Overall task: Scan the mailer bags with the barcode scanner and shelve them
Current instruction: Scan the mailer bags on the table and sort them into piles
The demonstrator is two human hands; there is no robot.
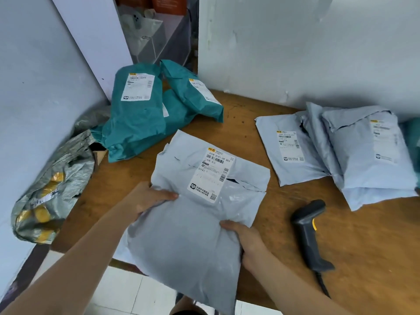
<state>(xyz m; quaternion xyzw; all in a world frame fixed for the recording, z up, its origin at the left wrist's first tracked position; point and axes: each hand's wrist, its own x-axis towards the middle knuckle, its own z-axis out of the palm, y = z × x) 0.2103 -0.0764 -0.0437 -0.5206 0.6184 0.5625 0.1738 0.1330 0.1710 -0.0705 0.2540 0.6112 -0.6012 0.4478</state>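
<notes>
fingers of left hand and right hand grip mailer bag.

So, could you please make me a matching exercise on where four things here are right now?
Things:
1 barcode scanner
2 teal mailer bags
3 nearest grey mailer bag
4 silver sack

Places:
A gripped by left hand and right hand
B piled at the far left corner
C lying untouched on the table
D slumped at the left edge

Pairs: 1-C, 2-B, 3-A, 4-D
</notes>
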